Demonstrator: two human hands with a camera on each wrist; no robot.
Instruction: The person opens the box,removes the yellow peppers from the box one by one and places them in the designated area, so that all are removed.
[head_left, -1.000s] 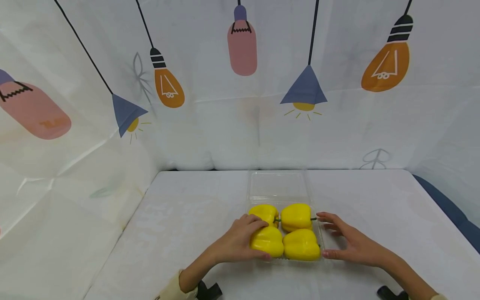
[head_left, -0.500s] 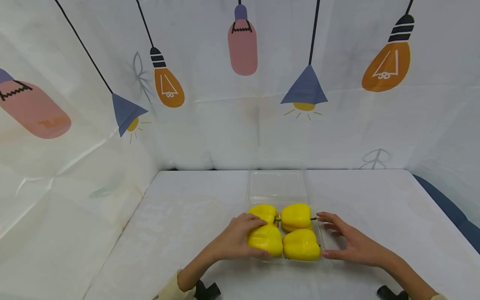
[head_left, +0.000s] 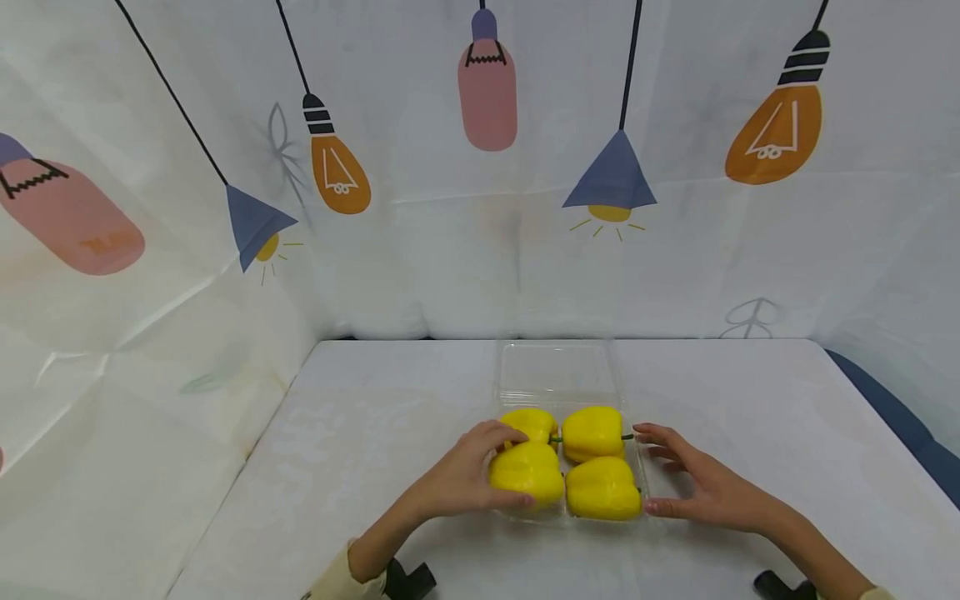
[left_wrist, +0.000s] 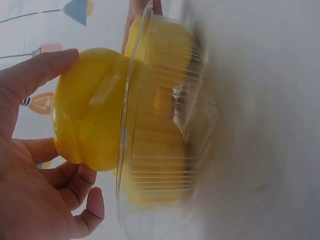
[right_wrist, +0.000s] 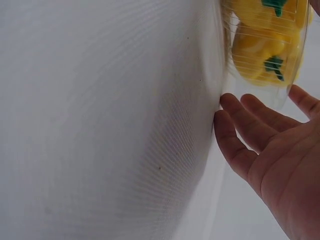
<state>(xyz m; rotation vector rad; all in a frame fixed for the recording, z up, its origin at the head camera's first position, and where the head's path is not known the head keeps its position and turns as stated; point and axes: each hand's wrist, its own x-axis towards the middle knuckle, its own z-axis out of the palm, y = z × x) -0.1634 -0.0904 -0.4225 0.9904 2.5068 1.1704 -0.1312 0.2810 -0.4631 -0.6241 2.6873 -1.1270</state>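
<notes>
My left hand (head_left: 467,473) grips a yellow bell pepper (head_left: 529,472) between thumb and fingers. In the left wrist view, that bell pepper (left_wrist: 92,112) is lifted partly above the rim of a clear plastic clamshell box (left_wrist: 126,125). Three more yellow bell peppers sit in the box: one behind (head_left: 531,422), one at the back right (head_left: 592,433) and one at the front right (head_left: 603,490). My right hand (head_left: 705,485) is spread beside the box's right side, its thumb close to the rim. Its fingers (right_wrist: 250,127) hold nothing; whether they touch the box is unclear.
The box's clear lid (head_left: 557,367) lies folded back toward the far edge of the white table (head_left: 405,392). A white cloth printed with lamps (head_left: 450,242) hangs behind and at the left. Something dark blue (head_left: 892,408) shows past the table's right edge.
My left hand has moved slightly up and left, raising the front-left bell pepper away from its neighbour. My right hand has stayed in place.
</notes>
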